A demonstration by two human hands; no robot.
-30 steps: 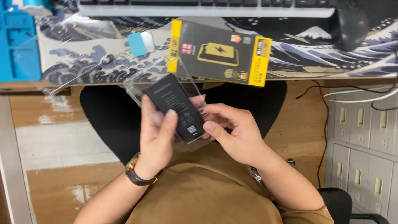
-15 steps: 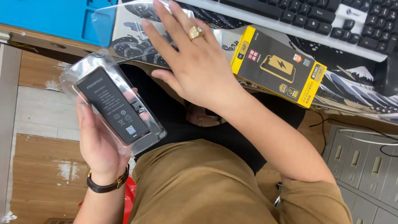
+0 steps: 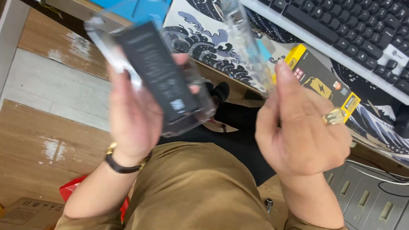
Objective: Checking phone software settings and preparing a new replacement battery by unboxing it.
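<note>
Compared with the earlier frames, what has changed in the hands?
The right hand, which reached empty toward the desk half a second ago, has come back holding a clear plastic cover upright. The left hand still holds the black battery in its clear tray, now raised and tilted. The yellow-and-black box stays on the desk mat.

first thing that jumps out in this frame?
The left hand at centre left holds a flat black battery in a clear plastic tray. The right hand, wearing a gold ring, lifts a clear plastic cover. Behind it, a yellow-and-black box lies on the wave-print desk mat.
</note>
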